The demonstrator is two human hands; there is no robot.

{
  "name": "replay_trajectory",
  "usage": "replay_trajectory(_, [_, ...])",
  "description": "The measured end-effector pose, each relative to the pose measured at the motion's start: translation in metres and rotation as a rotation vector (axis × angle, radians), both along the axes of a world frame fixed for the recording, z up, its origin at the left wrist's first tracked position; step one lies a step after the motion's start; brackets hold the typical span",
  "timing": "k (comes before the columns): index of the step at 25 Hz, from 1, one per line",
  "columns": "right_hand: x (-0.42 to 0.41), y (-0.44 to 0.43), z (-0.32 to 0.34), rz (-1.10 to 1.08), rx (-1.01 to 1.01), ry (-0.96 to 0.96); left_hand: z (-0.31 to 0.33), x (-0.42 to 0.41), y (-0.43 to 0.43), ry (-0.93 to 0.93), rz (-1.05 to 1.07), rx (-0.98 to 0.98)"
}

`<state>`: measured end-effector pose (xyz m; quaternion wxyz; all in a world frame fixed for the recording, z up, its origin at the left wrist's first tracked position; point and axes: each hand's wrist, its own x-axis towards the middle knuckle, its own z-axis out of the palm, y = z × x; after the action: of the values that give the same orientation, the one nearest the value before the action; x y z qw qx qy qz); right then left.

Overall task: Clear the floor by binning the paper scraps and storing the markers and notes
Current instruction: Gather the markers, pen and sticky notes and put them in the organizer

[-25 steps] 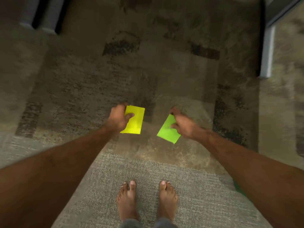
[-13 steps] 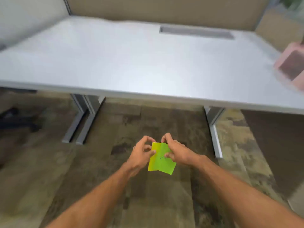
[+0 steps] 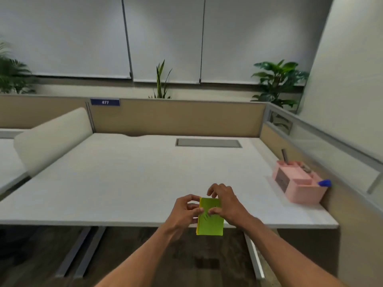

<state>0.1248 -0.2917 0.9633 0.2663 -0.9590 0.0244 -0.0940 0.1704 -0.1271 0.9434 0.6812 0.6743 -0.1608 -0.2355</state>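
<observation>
Both hands hold the notes [image 3: 211, 221] in the air over the near edge of the surface [image 3: 128, 179]. The left hand [image 3: 184, 212] pinches the left edge of the notes; its fingers [image 3: 195, 210] are clamped on the paper. The right hand [image 3: 226, 204] grips the notes from the right, thumb pressed on the green face, fingers curled over the top edge. A yellow note lies behind the green one; only its left margin shows beside the left fingers. Dark pen strokes mark the green face just below the right thumb. A pink organizer [image 3: 298, 183] stands on the surface, well apart to the right of the right fingers, with a blue marker [image 3: 324, 183] at its right end.
</observation>
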Motion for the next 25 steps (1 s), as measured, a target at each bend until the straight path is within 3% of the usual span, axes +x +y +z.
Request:
replay_trajectory(10, [-0.021, -0.079, 0.073, -0.146, -0.149, -0.054, 0.077, -0.013, -0.089, -0.13, -0.062, 0.017])
replay_trajectory(16, [-0.006, -0.125, 0.095, -0.115, -0.065, 0.05, 0.079, 0.019, -0.135, -0.217, -0.214, 0.098])
replay_trajectory(25, [0.013, -0.188, 0.08, -0.388, 0.008, 0.178, 0.057, 0.074, -0.218, -0.326, -0.49, 0.17])
